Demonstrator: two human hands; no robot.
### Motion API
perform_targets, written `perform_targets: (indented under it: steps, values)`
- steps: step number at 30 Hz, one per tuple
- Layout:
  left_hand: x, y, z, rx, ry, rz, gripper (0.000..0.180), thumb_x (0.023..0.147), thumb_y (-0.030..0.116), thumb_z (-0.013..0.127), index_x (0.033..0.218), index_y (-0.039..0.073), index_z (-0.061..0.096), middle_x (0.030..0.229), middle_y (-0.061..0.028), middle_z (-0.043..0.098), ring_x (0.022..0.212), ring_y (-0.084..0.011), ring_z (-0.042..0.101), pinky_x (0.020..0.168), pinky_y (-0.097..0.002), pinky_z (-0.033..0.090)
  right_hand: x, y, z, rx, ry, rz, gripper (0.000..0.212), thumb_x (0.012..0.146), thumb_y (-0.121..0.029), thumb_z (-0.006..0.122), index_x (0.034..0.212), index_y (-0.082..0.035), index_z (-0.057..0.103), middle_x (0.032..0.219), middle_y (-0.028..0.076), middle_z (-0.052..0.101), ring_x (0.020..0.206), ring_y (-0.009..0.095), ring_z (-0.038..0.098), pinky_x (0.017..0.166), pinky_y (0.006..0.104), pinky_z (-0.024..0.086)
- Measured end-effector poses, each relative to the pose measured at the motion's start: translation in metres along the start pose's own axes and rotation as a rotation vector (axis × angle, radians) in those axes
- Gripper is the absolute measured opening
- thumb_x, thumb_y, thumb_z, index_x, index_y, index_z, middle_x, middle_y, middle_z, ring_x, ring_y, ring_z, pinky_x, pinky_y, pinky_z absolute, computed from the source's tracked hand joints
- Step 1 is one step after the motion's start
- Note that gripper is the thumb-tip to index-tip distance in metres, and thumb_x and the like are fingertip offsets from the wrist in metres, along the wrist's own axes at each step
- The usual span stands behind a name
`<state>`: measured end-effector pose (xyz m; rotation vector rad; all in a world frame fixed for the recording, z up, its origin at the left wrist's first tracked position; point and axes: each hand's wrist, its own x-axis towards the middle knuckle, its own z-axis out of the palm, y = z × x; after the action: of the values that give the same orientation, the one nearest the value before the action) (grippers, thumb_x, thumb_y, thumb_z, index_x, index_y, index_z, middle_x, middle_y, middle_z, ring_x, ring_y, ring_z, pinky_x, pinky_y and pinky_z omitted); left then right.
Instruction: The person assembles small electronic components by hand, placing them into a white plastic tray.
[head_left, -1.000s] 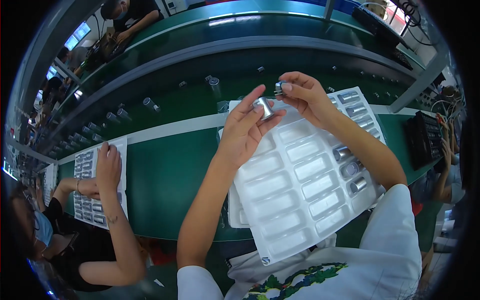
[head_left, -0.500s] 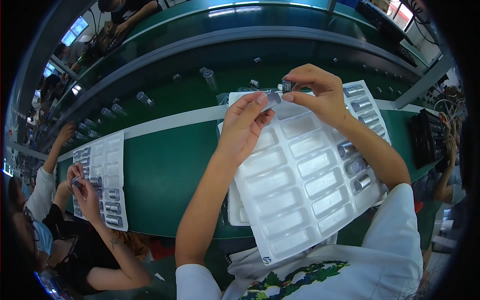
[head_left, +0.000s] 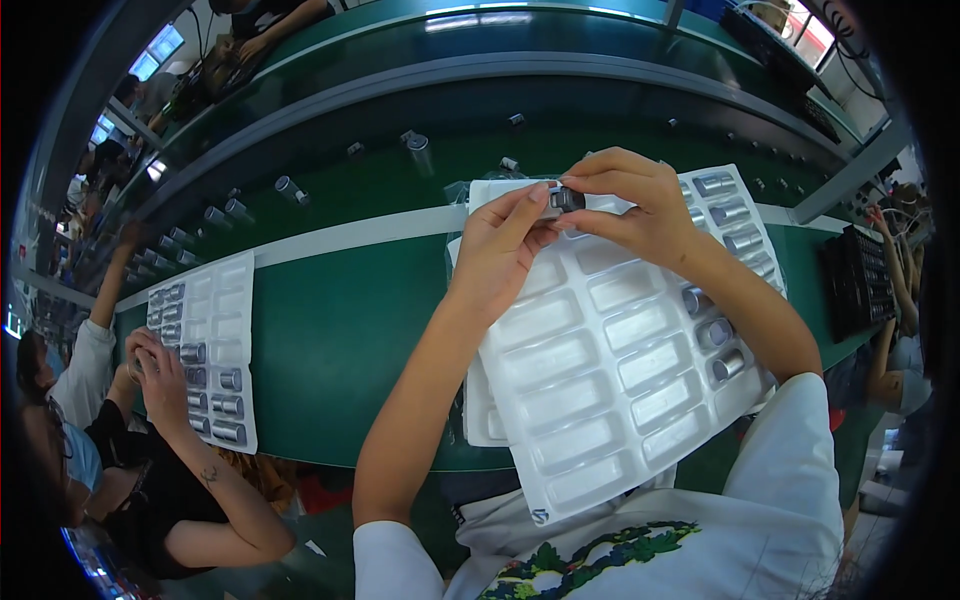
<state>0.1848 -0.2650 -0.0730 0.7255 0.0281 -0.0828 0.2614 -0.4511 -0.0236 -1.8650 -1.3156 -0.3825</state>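
My left hand point(head_left: 498, 248) is closed around a silver cylinder, mostly hidden by the fingers. My right hand point(head_left: 642, 207) pinches a small dark end piece point(head_left: 571, 200) between thumb and fingertips. The piece meets the cylinder's end; whether it is seated cannot be seen. Both hands are above the far end of a white moulded tray point(head_left: 603, 330), which leans toward my lap on top of another tray. Silver cylinders point(head_left: 714, 332) lie in its right-hand column, partly covered by my right forearm; the pockets in the other columns hold nothing.
On the green belt point(head_left: 460, 160) beyond stand and lie several silver cylinders point(head_left: 420, 152) and small end pieces point(head_left: 516, 120). At left, a co-worker's hands point(head_left: 160, 375) work over another part-filled tray point(head_left: 235, 330). A black crate point(head_left: 858, 280) stands at right.
My hands have come together: the dark end piece, earlier held apart from the cylinder, now meets its end. My right hand has moved slightly down. The co-worker's hands at left have shifted.
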Motion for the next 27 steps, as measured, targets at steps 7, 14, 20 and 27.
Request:
perform_targets:
  steps: [7,14,20,27]
  values:
    - [-0.003,-0.004,0.008,0.487,-0.046,0.070,0.028,0.088,0.018,0.074,0.108,-0.001,0.068,0.088,-0.0056,0.067,0.080,-0.0115,0.063,0.076,-0.0237,0.051,-0.003,-0.005,0.005,-0.203,-0.086,-0.132,0.035,0.066,-0.013,0.088,0.094,-0.006,0.069,0.096,0.010,0.069,0.082,0.024,0.066,0.070,0.0292,0.053]
    - [-0.003,-0.008,0.006,0.604,0.002,0.036,0.022,0.094,0.016,0.067,0.105,-0.002,0.070,0.094,-0.0089,0.070,0.089,-0.0151,0.067,0.085,-0.0261,0.055,0.003,-0.022,0.005,-0.229,-0.203,-0.065,0.035,0.066,-0.013,0.087,0.094,-0.005,0.068,0.097,0.011,0.068,0.084,0.024,0.065,0.071,0.0285,0.053]
    - [-0.003,-0.003,0.014,0.388,-0.011,0.072,0.058,0.096,0.038,0.063,0.134,-0.003,0.048,0.107,-0.0162,0.067,0.091,-0.0207,0.070,0.083,-0.0306,0.057,0.025,-0.024,0.006,-0.066,-0.226,0.305,0.027,0.074,-0.011,0.080,0.096,-0.002,0.068,0.093,0.012,0.068,0.081,0.024,0.067,0.074,0.0319,0.056]
    - [-0.004,0.000,0.025,0.379,0.190,0.016,0.070,0.096,0.038,0.064,0.142,-0.002,0.030,0.106,-0.0199,0.066,0.084,-0.0223,0.069,0.075,-0.0319,0.058,0.066,0.039,0.035,0.467,-0.058,1.082,0.027,0.086,-0.021,0.073,0.104,-0.001,0.070,0.099,0.016,0.069,0.087,0.022,0.067,0.080,0.0270,0.055]
